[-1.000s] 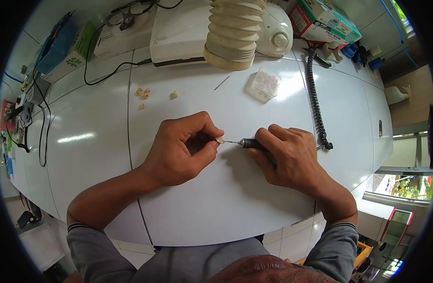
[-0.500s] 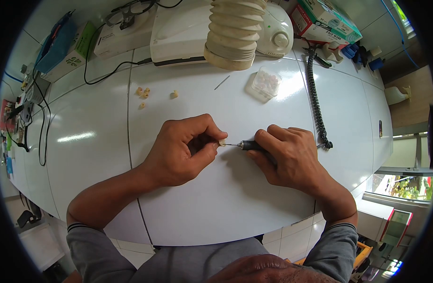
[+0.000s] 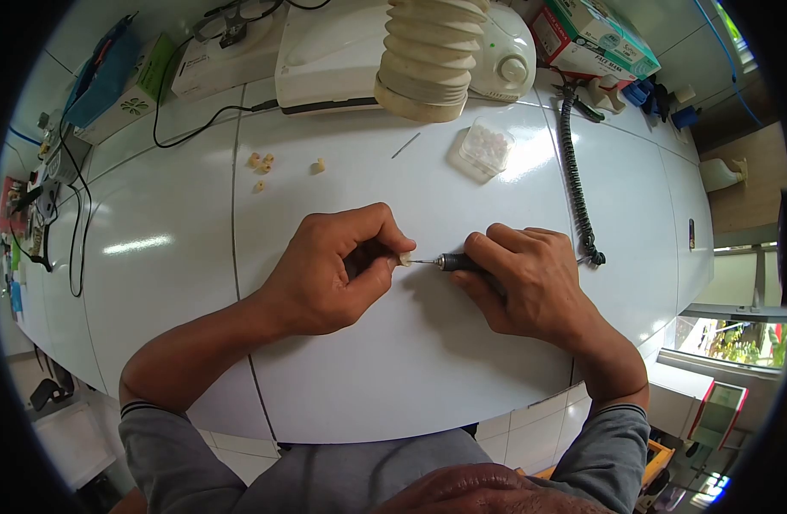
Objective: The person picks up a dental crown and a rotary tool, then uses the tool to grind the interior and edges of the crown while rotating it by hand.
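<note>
- Since the earlier frame, the left hand (image 3: 333, 274) shifts a little toward the right hand (image 3: 530, 283), and the small tooth-like piece (image 3: 405, 259) seems slightly turned in its fingers.
- The piece is now a bit nearer to the nose of the rotary handpiece (image 3: 455, 262); I judge this is a small adjustment of angle, and the work on this piece is continuing.
- The piece is between the two hands, above the white table (image 3: 368, 377), pinched by the left thumb and index finger; these tips are almost closed, with only the piece between them. The other left fingers are curled.
- The thin bur (image 3: 423, 261) points to the piece and seems to touch it; the exact contact is too small to tell.
- The right fingers are closed around the dark handpiece, with the thumb below it.
- Beyond the left hand, a few yellowish pieces (image 3: 268, 159) lie in a loose group, and a single piece (image 3: 320, 165) lies apart.
- Farther, there are a thin metal rod (image 3: 406, 145) and a clear box (image 3: 477, 167) with pale pieces inside.
- A coiled cord (image 3: 572, 171) lies beyond the right hand, and a ribbed hose (image 3: 426, 60) hangs over the far side.
</note>
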The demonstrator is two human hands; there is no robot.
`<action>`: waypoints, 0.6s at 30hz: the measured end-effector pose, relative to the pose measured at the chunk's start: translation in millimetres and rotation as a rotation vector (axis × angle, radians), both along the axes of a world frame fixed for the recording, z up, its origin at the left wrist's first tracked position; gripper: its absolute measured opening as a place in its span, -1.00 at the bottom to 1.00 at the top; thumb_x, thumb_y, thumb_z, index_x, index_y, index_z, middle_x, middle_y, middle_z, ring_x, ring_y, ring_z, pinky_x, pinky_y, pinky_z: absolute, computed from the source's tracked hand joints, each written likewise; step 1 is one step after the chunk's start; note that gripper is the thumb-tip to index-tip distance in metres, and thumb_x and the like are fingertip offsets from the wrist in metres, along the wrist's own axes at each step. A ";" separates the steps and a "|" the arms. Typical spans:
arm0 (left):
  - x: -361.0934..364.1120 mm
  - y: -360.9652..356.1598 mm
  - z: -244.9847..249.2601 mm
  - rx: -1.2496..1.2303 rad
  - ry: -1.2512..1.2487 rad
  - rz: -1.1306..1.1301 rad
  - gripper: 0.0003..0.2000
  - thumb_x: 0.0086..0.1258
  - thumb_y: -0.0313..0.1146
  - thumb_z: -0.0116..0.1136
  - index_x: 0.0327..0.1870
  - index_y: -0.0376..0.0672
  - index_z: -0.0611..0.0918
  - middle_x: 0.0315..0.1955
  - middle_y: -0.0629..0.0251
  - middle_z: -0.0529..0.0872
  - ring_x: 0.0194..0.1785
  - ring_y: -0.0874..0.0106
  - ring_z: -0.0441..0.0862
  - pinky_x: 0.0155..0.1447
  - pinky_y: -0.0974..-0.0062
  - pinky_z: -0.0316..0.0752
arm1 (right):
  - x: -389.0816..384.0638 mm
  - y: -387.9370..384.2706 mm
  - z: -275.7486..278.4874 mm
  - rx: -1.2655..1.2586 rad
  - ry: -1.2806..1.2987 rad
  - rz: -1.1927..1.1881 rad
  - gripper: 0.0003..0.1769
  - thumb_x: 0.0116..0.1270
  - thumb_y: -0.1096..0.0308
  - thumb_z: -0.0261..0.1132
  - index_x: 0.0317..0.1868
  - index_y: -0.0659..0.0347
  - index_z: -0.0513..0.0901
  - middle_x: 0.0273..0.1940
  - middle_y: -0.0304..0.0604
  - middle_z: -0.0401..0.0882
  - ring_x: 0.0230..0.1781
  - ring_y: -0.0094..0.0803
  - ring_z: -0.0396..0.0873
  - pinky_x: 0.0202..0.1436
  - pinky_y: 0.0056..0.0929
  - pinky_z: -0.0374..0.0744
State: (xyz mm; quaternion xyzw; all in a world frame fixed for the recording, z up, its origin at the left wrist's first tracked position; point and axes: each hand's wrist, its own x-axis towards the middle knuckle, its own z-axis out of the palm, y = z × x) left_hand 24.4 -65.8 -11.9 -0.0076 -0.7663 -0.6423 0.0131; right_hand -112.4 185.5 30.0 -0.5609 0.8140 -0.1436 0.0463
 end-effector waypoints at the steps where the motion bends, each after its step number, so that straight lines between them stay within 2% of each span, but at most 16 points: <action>1: -0.2 -0.2 -0.4 0.000 0.000 -0.002 -0.87 0.56 -0.59 0.19 0.02 -0.32 0.72 -0.30 0.37 0.78 -0.32 0.67 0.62 -0.20 0.54 0.54 | 0.2 0.0 -0.3 -0.005 0.006 -0.007 -0.71 0.58 0.05 0.54 -0.12 0.06 0.72 -0.46 -0.25 0.61 -0.58 -0.17 0.66 -0.46 -0.13 0.55; 10: -0.1 0.2 0.6 0.007 -0.012 0.002 -0.87 0.56 -0.58 0.20 0.02 -0.32 0.72 -0.30 0.39 0.77 -0.31 0.67 0.61 -0.21 0.55 0.54 | 0.1 -0.3 2.3 0.013 0.007 0.003 -0.71 0.58 0.06 0.54 -0.12 0.06 0.71 -0.46 -0.25 0.61 -0.59 -0.16 0.65 -0.46 -0.14 0.55; 13: 0.4 -3.7 10.2 0.007 -0.154 -0.056 -0.84 0.60 -0.66 0.17 0.10 -0.36 0.70 -0.03 0.24 0.78 0.00 0.58 0.71 0.12 0.51 0.67 | -1.5 0.5 1.4 0.023 -0.001 0.004 -0.71 0.58 0.05 0.54 -0.12 0.06 0.72 -0.45 -0.25 0.61 -0.59 -0.16 0.65 -0.46 -0.14 0.55; 18: 0.7 -3.3 11.6 0.012 -0.169 -0.051 -0.84 0.61 -0.66 0.17 0.10 -0.36 0.70 -0.02 0.24 0.78 0.01 0.58 0.71 0.14 0.50 0.66 | -0.9 0.1 1.7 0.020 0.003 0.010 -0.71 0.58 0.05 0.54 -0.11 0.06 0.73 -0.45 -0.25 0.62 -0.58 -0.15 0.65 -0.45 -0.13 0.55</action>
